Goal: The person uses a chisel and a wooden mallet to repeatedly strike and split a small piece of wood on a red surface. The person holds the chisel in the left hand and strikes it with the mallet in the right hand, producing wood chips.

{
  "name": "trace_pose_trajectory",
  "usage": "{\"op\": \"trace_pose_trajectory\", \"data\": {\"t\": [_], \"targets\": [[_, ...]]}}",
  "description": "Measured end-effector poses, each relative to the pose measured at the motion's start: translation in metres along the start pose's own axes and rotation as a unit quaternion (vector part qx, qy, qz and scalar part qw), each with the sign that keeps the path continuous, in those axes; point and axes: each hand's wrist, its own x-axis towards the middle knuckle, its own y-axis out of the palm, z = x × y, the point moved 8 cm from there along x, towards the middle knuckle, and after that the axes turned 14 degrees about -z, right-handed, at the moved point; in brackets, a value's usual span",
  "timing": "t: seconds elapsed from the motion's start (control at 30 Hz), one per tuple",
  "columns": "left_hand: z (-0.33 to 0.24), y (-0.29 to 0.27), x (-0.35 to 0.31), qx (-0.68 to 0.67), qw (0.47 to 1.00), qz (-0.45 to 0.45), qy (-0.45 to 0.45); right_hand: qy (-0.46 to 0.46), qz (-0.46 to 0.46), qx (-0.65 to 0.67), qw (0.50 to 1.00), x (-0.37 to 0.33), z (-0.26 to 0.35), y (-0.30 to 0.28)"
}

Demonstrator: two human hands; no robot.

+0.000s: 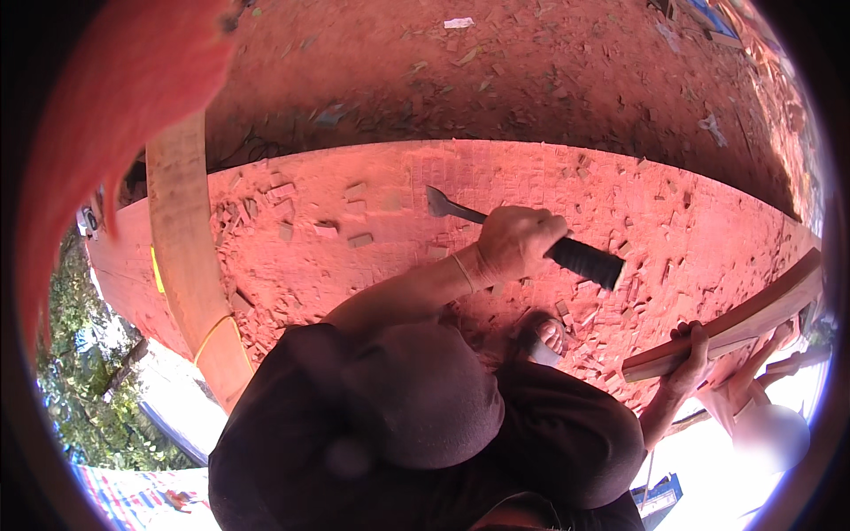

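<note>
My left hand [522, 239] is closed round the shaft of a chisel [587, 262], held above a large reddish wood slab [398, 292]. Its dark flared blade [440, 202] points to the upper left, and its black-wrapped grip sticks out to the right of my fist. At the right, my right hand [692, 358] grips the near end of a long wooden plank [735, 332]. The plank slants up toward the right edge. Dark clothing hides the lower middle of the view, and a foot in a sandal [542, 338] shows just beyond it.
Small wood chips [326, 229] litter the slab. A long board [181, 221] with a yellow band crosses its left side. A blurred red shape [133, 97] fills the upper left. Another person's arm [753, 372] reaches toward the plank at the right. Debris covers the red ground [496, 80] beyond.
</note>
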Motion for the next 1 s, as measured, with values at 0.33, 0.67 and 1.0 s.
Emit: {"op": "trace_pose_trajectory", "data": {"t": [0.33, 0.67, 1.0], "targets": [[0.073, 0.085, 0.060, 0.016, 0.998, 0.057, -0.026, -0.005, 0.053, -0.021, 0.998, -0.004, -0.006, -0.006], [0.111, 0.087, 0.094, 0.109, 0.988, 0.028, -0.107, -0.018, -0.008, 0.090, 0.996, 0.058, 0.075, 0.010], [0.103, 0.085, 0.079, 0.120, 0.986, 0.066, -0.093, -0.042, 0.307, -0.286, 0.907, -0.030, 0.011, 0.159]]}}
